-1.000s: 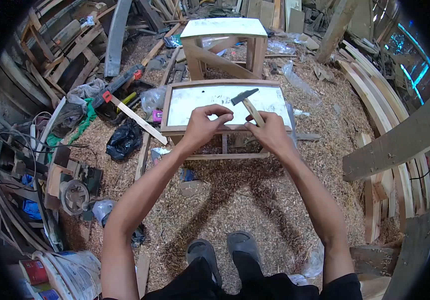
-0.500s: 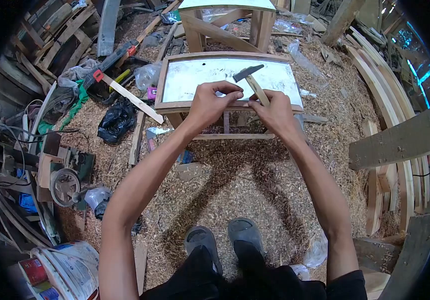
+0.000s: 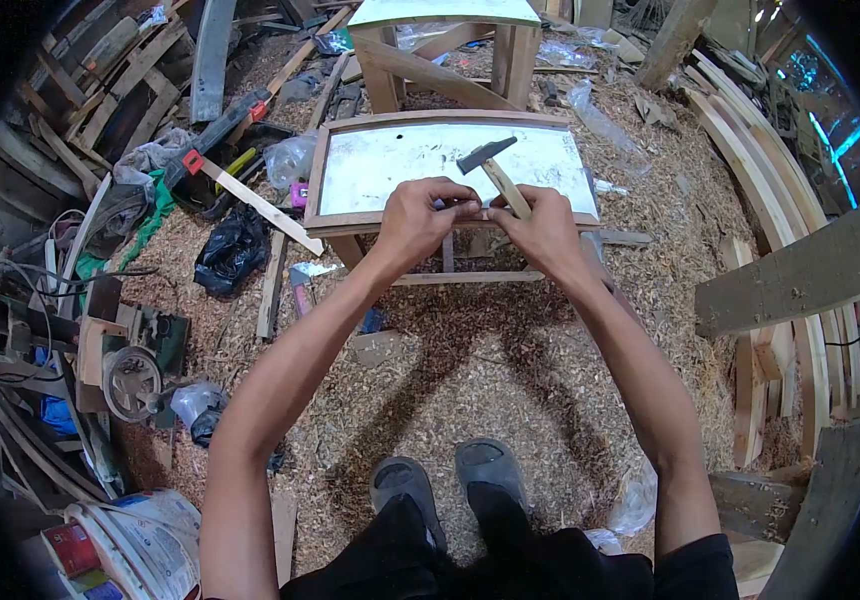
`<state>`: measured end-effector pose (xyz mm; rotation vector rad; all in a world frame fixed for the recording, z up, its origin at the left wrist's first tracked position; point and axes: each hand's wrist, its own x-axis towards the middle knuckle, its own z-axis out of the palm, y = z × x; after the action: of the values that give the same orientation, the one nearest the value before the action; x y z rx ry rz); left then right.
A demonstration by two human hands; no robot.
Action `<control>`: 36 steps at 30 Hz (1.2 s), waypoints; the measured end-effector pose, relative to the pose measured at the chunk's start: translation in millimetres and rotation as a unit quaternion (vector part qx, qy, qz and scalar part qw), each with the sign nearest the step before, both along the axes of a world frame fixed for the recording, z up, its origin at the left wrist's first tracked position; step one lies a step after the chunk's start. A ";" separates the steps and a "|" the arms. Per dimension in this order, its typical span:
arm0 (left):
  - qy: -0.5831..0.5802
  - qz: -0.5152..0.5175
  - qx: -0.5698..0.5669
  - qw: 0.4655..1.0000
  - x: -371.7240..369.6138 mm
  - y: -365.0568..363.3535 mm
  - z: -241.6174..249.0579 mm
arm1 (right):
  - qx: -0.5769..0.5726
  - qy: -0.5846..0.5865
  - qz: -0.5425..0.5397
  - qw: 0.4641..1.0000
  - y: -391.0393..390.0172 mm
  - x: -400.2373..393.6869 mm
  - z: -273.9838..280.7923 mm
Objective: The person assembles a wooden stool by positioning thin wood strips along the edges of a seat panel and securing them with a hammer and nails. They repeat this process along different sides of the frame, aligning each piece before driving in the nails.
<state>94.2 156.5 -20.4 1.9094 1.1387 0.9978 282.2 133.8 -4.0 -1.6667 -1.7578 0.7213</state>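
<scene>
A hammer with a dark metal head and a pale wooden handle is held in my right hand, its head tilted up and to the left over the white panel. My left hand is pinched at the front edge of the wood-framed table. Its fingertips meet those of my right hand there; whatever is between them is too small to make out. The table's white top carries dark smudges and a small dark spot near its far edge.
A second white-topped wooden piece stands behind. Left are a wooden strip with a red end, a black plastic bag, a machine with a handwheel and a bucket. Curved boards lie right. Wood shavings cover the floor.
My hands have drawn closer together at the front edge, with the fingertips now meeting. The hammer has shifted slightly left with my right hand. The whole view has moved a little.
</scene>
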 end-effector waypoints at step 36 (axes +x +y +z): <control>0.054 0.003 0.167 0.985 -0.2 -5.5 -3.4 | -0.008 0.017 0.018 1.000 -33.0 11.1 33.1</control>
<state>94.0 151.0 -23.8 2.2478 1.0907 1.1595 293.3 100.8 29.1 -1.6276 -1.7676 0.7781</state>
